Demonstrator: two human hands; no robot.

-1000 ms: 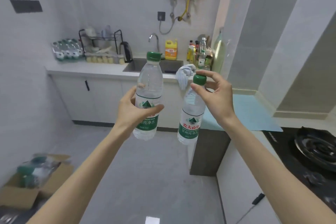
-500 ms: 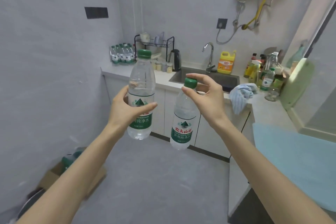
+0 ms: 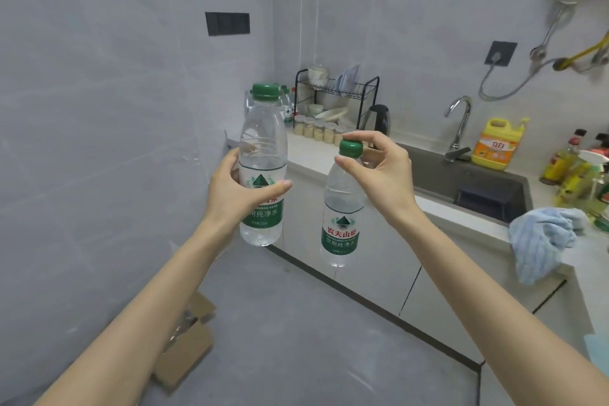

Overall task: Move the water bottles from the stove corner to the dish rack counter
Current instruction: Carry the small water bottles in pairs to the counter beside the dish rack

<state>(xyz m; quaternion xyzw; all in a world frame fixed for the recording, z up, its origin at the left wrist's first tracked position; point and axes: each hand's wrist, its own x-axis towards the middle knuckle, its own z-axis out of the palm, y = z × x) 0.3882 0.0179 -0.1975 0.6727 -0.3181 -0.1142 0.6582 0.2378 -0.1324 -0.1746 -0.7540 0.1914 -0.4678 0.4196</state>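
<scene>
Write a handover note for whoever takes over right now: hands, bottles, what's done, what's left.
The left hand grips one water bottle round its label, upright.
The right hand pinches the other bottle by its green cap, so it hangs.
Both are in the air, short of the counter with the dish rack.
Done: both bottles picked up.
Left: set both on that counter.

Clear, glossy plastic is being shown in the left bottle and the right bottle, both being topped by green plastic caps and wrapped in shiny printed labels. Light is being reflected by the polished metal tap and smooth grey wall tiles, while a black wire dish rack, a soft blue terry cloth and a matt brown cardboard box are being seen.
</scene>
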